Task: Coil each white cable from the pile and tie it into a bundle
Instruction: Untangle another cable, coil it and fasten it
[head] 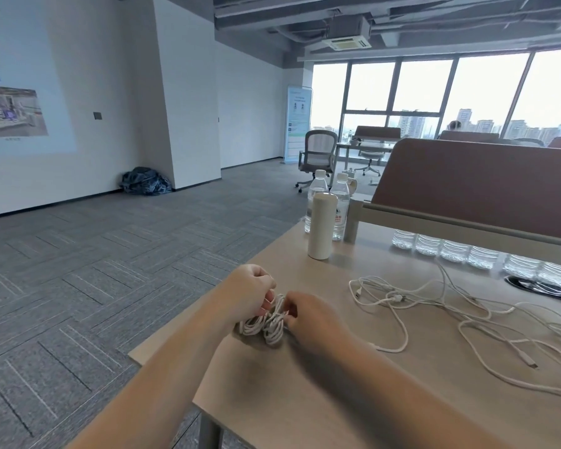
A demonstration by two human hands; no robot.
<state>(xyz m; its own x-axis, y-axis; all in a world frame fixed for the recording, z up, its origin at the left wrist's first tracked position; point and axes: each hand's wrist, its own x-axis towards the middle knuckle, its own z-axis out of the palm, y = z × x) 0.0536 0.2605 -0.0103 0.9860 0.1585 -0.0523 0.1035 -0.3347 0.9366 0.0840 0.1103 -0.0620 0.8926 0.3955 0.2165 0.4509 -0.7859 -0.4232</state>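
Both hands meet at the near left corner of the worktop [353,400], over a coiled white cable [266,327] that rests on the wood. The coil is cinched round its middle, so loops bulge out on either side. The left hand [250,293] has its fingers curled and pinches a strand just above the coil. The right hand [311,319], fingers also curled, grips the cable at the cinched middle.

To the right, well apart from the coil, the pile of loose white cables [467,319] sprawls across the worktop, plug ends showing.

Farther back stands a plain white flask [321,225], with two clear water bottles [340,202] just behind it. One bottle's label carries red print, too blurred to read. More bottles [450,251] line up under a brown divider panel [483,183].

A standing banner [298,121] by the windows bears small text I cannot make out. A projected picture [10,108] fills the left wall, its caption also illegible.
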